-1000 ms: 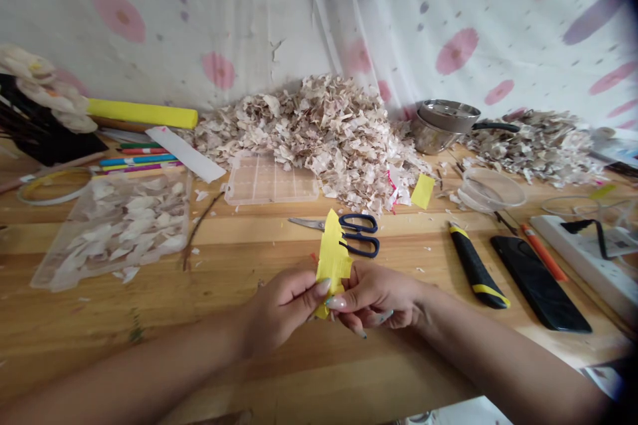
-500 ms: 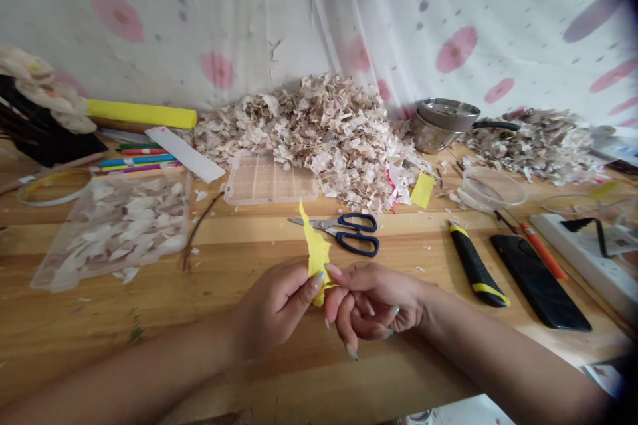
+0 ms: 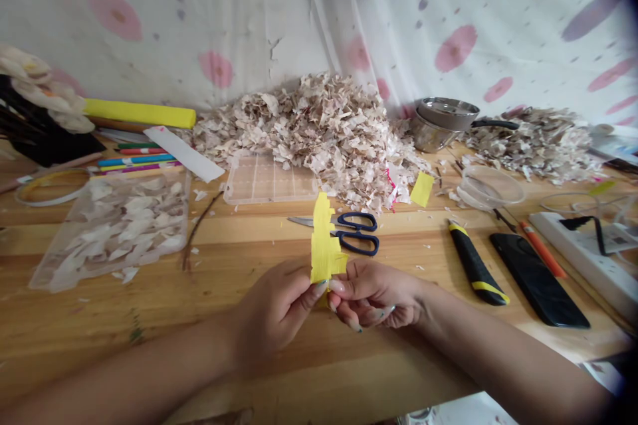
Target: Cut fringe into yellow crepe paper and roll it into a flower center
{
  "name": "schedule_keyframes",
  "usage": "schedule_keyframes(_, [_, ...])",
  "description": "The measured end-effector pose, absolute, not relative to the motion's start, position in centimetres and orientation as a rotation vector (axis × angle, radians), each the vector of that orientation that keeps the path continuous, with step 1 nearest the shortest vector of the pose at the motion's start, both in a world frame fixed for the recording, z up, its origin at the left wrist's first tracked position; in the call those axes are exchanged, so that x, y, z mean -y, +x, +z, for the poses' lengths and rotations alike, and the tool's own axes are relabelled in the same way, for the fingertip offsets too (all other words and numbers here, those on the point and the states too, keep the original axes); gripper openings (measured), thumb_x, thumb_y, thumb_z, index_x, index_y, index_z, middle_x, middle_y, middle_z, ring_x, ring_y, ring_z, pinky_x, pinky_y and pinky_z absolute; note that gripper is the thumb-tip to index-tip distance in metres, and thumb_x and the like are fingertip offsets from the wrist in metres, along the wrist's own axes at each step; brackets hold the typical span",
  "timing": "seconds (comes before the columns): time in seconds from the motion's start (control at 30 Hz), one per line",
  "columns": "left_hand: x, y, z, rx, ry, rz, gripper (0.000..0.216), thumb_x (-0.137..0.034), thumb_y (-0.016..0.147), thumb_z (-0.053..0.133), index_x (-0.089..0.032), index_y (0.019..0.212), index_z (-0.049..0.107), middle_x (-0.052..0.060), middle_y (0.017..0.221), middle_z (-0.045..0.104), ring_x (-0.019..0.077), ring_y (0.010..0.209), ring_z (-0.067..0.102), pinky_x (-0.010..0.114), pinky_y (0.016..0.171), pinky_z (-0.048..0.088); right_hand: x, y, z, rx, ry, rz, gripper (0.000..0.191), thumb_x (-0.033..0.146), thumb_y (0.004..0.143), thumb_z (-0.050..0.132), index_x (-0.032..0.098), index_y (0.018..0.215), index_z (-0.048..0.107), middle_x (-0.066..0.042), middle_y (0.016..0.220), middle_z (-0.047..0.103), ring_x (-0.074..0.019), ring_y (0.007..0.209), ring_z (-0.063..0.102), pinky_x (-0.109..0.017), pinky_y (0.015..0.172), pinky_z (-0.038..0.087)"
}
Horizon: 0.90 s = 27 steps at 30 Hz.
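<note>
A small strip of yellow crepe-like paper (image 3: 323,239) with jagged, stepped edges stands upright between my hands. My left hand (image 3: 282,302) pinches its lower end between thumb and fingers. From the other side, my right hand (image 3: 371,292) grips the same lower edge with thumb and forefinger, its other fingers curled beneath. The two thumb tips almost meet on the paper. Just behind it on the wooden table lie scissors (image 3: 359,244) with dark blue handles, their blades partly covered by the strip.
A heap of pale dried flakes (image 3: 333,139) fills the back. At left lie a clear tray of white petal-like pieces (image 3: 134,219), markers (image 3: 137,161) and a yellow roll (image 3: 139,113). A utility knife (image 3: 476,265), black phone (image 3: 538,279) and power strip (image 3: 588,259) lie at right.
The yellow paper has turned from nearly edge-on to show its broad face. My right hand's fingers have drawn in, and its thumb now presses on the paper beside the left thumb.
</note>
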<state>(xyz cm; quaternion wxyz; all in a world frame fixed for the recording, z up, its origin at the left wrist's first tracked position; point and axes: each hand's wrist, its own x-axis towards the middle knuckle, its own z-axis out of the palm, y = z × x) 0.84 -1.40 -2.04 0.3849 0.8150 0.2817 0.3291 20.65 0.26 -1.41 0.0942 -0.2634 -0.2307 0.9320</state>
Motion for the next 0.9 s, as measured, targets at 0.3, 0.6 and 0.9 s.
schedule_keyframes(0.3, [1.7,0.9,-1.8,-0.746,2.007,0.884,0.024,-0.022,0.095,0.038,-0.017,0.08,0.056,0.004,0.08,0.063,0.0144,0.073,0.056,0.023,0.07,0.041,0.1,20.5,-1.2,0.838,-0.764,2.608,0.027,0.03,0.073,0.075,0.008,0.076,0.062,-0.003,0.061,0.068,0.0004,0.032,0.04,-0.009,0.022,0.014])
schedule_keyframes(0.6, [1.7,1.2,-2.7,-0.949,1.493,0.782,0.034,-0.043,0.092,0.04,-0.017,0.077,0.055,-0.003,0.06,0.048,0.0108,0.053,0.041,0.023,0.05,0.034,-0.3,20.7,-0.5,1.096,-0.901,2.32,0.022,0.03,0.078,0.069,0.008,0.082,0.066,-0.004,0.067,0.069,-0.0027,0.042,0.052,-0.01,0.029,0.025])
schedule_keyframes(0.9, [0.9,1.4,-2.4,-0.867,1.313,0.706,0.032,-0.046,0.084,0.051,-0.016,0.075,0.055,-0.002,0.062,0.051,0.0102,0.055,0.04,0.022,0.051,0.033,-0.2,20.5,-0.3,1.455,-1.024,2.097,0.028,0.037,0.084,0.06,0.01,0.079,0.064,-0.003,0.068,0.065,-0.0035,0.044,0.048,-0.013,0.036,0.033])
